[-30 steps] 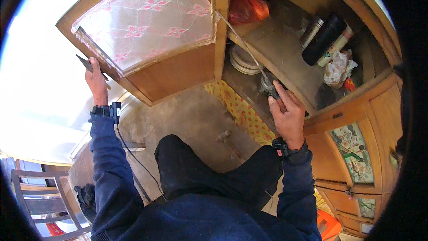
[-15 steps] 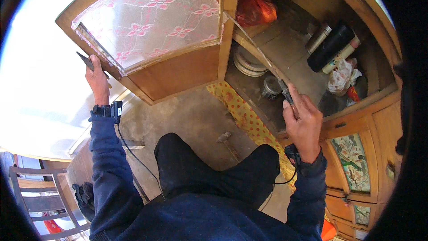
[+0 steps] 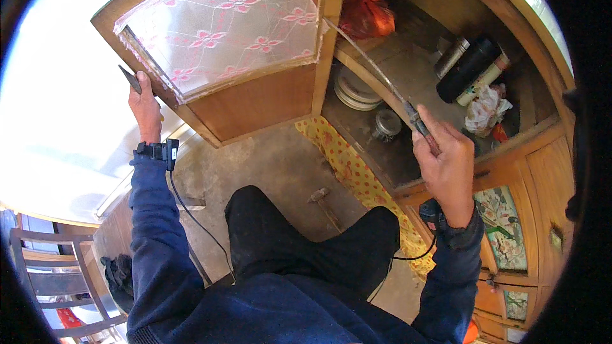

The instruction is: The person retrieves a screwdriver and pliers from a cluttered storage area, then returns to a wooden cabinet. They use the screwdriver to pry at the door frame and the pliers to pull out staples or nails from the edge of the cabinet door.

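Note:
My left hand [image 3: 146, 103] is closed at the outer edge of an open wooden cabinet door [image 3: 252, 107], with a dark flat blade-like tool [image 3: 129, 79] sticking up from its grip. The door has a glazed panel backed by pink-flowered lace [image 3: 239, 3], its border rough and peeling. In my right hand [image 3: 447, 156] is a long, thin screwdriver [image 3: 376, 69], held by its dark handle. Its shaft slants up to the left, and the tip reaches the hinge-side stile of the door; whether it touches the wood, I cannot tell.
Inside the cabinet [image 3: 357, 56] are a red plastic bag [image 3: 366, 16], a black flask [image 3: 468, 70], a white bag [image 3: 488, 111], a glass jar [image 3: 386, 125] and white round containers [image 3: 357, 89]. A hammer [image 3: 325, 208] lies on the floor between my knees. A chair [image 3: 60, 280] stands lower left.
My right hand has shifted slightly right and down with the screwdriver. The door and my left hand sit a little further right in the picture; both hands keep their grip.

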`<act>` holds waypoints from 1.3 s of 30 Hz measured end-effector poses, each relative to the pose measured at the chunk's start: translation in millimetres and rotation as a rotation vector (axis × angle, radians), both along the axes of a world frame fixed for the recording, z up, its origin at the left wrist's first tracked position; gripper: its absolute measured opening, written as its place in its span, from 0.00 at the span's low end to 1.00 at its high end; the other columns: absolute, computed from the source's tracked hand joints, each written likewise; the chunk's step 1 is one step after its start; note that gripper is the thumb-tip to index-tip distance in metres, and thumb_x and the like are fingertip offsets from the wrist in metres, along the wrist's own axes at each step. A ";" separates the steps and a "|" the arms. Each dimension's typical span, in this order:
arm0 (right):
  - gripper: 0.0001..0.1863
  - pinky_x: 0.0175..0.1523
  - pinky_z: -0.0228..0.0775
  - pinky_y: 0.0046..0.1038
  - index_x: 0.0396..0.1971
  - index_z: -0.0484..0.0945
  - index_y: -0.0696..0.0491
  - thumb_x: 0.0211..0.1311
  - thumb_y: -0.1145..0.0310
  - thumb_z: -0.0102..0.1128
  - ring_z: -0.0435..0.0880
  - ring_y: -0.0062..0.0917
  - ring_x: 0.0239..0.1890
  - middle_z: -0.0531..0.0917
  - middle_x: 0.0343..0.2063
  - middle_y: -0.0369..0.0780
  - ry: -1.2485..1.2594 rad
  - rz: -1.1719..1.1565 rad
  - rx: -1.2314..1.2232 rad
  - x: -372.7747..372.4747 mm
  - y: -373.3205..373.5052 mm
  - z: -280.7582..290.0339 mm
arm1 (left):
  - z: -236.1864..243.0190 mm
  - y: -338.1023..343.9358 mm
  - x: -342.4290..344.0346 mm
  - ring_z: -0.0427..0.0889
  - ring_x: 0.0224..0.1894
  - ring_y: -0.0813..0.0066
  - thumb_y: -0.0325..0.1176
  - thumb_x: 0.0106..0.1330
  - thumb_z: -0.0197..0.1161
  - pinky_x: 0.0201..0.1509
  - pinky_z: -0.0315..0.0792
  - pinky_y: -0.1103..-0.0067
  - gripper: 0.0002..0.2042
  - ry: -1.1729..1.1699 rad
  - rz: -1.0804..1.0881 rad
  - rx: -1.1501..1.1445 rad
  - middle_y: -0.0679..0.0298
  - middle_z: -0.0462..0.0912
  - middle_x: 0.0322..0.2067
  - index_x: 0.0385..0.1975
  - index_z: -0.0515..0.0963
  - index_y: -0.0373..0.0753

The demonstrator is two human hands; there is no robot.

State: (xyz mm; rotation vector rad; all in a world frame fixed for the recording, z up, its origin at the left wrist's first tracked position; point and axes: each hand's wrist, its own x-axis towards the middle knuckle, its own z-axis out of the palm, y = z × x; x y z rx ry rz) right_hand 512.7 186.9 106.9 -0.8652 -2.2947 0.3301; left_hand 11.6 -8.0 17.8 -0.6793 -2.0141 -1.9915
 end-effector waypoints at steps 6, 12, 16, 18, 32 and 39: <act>0.20 0.31 0.70 0.33 0.51 0.81 0.59 0.59 0.71 0.63 0.78 0.35 0.22 0.79 0.25 0.50 0.049 0.000 -0.088 2.2 2.5 -2.5 | 8.1 -6.1 7.0 0.66 0.32 0.83 0.52 0.75 0.55 0.36 0.63 0.81 0.22 -0.020 -0.021 -0.046 0.73 0.72 0.29 0.42 0.78 0.34; 0.19 0.34 0.72 0.33 0.51 0.80 0.58 0.59 0.70 0.63 0.80 0.35 0.25 0.81 0.28 0.50 -0.022 -0.029 -0.095 24.6 -6.2 -16.4 | 8.3 -4.5 10.1 0.66 0.30 0.82 0.52 0.74 0.55 0.34 0.63 0.80 0.21 0.007 0.019 -0.021 0.72 0.70 0.27 0.38 0.77 0.36; 0.17 0.35 0.72 0.35 0.48 0.79 0.59 0.60 0.69 0.63 0.81 0.39 0.26 0.81 0.29 0.51 -0.206 0.060 -0.317 35.9 -4.9 -76.6 | 5.9 -1.4 2.6 0.69 0.31 0.81 0.54 0.74 0.54 0.35 0.66 0.78 0.23 0.076 0.108 -0.139 0.69 0.73 0.26 0.36 0.77 0.35; 0.13 0.34 0.70 0.34 0.44 0.77 0.60 0.63 0.69 0.59 0.78 0.39 0.25 0.78 0.25 0.51 -0.354 0.246 -0.393 37.5 7.1 -126.0 | 3.1 -4.6 -4.4 0.72 0.28 0.79 0.57 0.73 0.54 0.30 0.68 0.78 0.27 0.063 0.119 -0.171 0.64 0.76 0.28 0.41 0.77 0.32; 0.20 0.46 0.72 0.48 0.50 0.72 0.61 0.69 0.59 0.57 0.81 0.55 0.42 0.82 0.36 0.58 -0.846 0.535 -0.763 24.4 -39.3 -502.6 | -11.7 -1.9 -16.9 0.79 0.37 0.70 0.59 0.70 0.59 0.42 0.75 0.75 0.34 0.118 -0.057 -0.098 0.56 0.79 0.38 0.50 0.72 0.24; 0.12 0.44 0.72 0.49 0.36 0.79 0.59 0.64 0.65 0.55 0.81 0.54 0.39 0.82 0.32 0.57 -0.983 0.599 -0.571 0.4 -39.7 -528.5 | -19.3 -8.6 -17.3 0.78 0.33 0.73 0.60 0.71 0.56 0.37 0.73 0.76 0.31 0.180 -0.001 -0.176 0.60 0.79 0.34 0.42 0.76 0.29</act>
